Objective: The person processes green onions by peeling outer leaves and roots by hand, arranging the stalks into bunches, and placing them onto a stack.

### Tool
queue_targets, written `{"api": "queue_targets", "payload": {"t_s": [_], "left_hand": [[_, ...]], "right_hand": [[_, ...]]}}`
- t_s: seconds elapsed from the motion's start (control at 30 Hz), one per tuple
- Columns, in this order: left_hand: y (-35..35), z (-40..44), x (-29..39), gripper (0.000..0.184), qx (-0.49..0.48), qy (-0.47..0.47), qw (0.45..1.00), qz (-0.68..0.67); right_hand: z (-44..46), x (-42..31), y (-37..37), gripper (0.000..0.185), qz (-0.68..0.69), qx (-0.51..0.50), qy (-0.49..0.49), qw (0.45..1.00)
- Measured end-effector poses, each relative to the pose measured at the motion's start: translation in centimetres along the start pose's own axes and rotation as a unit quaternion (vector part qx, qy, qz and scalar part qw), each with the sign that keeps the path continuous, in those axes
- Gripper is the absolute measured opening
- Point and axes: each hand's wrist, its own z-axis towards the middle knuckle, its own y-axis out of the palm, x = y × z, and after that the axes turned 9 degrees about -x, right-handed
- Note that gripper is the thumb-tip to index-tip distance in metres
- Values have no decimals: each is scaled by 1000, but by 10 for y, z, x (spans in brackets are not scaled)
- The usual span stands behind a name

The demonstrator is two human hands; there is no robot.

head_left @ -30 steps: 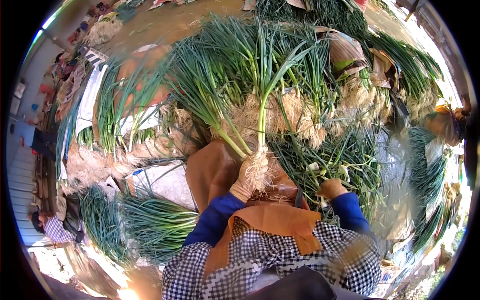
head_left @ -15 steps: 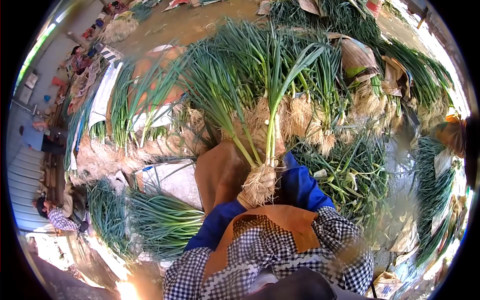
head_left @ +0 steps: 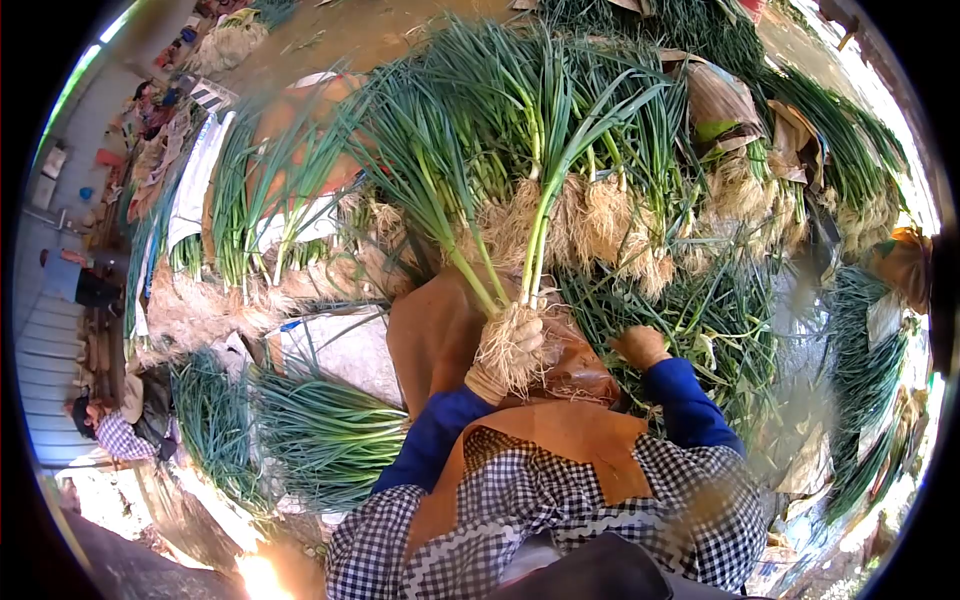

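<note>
My left hand point(head_left: 508, 355) is wrapped round the root ends of a few green onions point(head_left: 537, 235), whose pale stalks rise and fan out into long green leaves. Stringy roots hang over the fingers, above a brown sheet point(head_left: 440, 325) on my lap. To the right, my right hand point(head_left: 641, 347) is closed at the edge of a loose heap of green leaves point(head_left: 715, 315); what its fingers hold, if anything, is too small to make out.
Rows of onions with bushy roots point(head_left: 600, 220) lie beyond my lap. At the left are a bundle of onions point(head_left: 325, 435), a white sack point(head_left: 340, 355) and a seated person point(head_left: 115, 430). A further pile point(head_left: 860, 350) lies at the right.
Half a second ago my right hand was at the held onions; it has moved right to the leaf heap. Two stalks now stand upright in my left hand where one stood a second ago.
</note>
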Motion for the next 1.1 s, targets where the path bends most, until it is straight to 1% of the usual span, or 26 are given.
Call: {"api": "queue_targets", "payload": {"t_s": [0.03,0.1,0.17,0.2,0.23,0.3,0.33,0.37,0.43,0.5,0.53,0.57,0.6,0.63,0.67,0.7,0.73,0.77,0.83,0.87,0.9,0.97,1.0,1.03,1.07,1.1], "left_hand": [[-5,2,2,39,-2,-2,1000,-3],[-22,3,5,42,-13,-25,999,23],[-19,7,-1,39,6,-27,999,44],[-9,10,-5,36,62,-41,993,89],[-3,12,-6,33,119,-52,982,134],[-18,10,-3,18,115,-96,982,113],[-27,8,-2,17,116,-85,984,107],[-30,7,-3,16,116,-72,986,100],[-31,5,-7,16,136,-39,983,117],[-34,7,-7,16,156,-13,979,131],[-40,9,-4,16,77,-13,994,74],[-42,11,0,15,-4,-14,1000,18],[-38,13,4,14,3,-39,998,40],[-30,14,3,14,3,-44,998,39],[-20,17,2,14,46,-43,994,85],[-13,19,2,15,87,-43,987,130],[-16,19,6,21,92,-91,981,142],[6,22,4,24,85,-112,975,172],[30,22,5,25,56,-45,956,285],[53,25,10,25,0,-37,966,257],[66,25,15,20,-62,12,963,263],[102,32,15,16,-145,139,943,266],[103,38,19,16,-149,139,942,268],[102,43,25,14,-145,108,927,327],[98,46,30,13,-138,77,909,386],[86,49,30,18,-55,71,920,381]], "right_hand": [[-4,25,15,42,-50,20,-26,998],[-23,11,-14,40,-28,6,6,1000],[-44,-34,-64,36,180,176,-65,966],[-27,-53,-64,37,340,255,-195,884],[-3,-68,-60,37,481,320,-317,753],[29,-92,-58,36,522,209,-326,760],[-1,-104,-84,35,466,118,-312,820],[-1,-113,-82,33,389,225,-319,835],[-29,-120,-93,35,353,213,-185,892],[-50,-113,-83,36,297,188,-325,878],[-58,-109,-74,38,136,263,-428,854],[-81,-100,-77,35,198,158,-459,851],[-103,-90,-80,32,261,54,-470,841],[-103,-71,-75,32,263,18,-434,861],[-103,-51,-70,31,263,-18,-396,880],[-79,-24,-49,31,198,12,-322,926],[-65,-7,-40,33,46,38,-155,986],[-54,9,-40,34,-108,59,22,992],[-42,38,-60,36,77,148,-122,978],[-36,43,-78,37,97,206,-76,971],[-29,45,-102,39,117,262,-30,958],[-27,37,-164,40,244,320,104,910],[-18,32,-184,38,281,345,79,892],[-10,26,-204,37,316,369,51,872],[10,22,-220,36,315,359,43,877],[34,17,-227,36,314,349,34,882]]}}
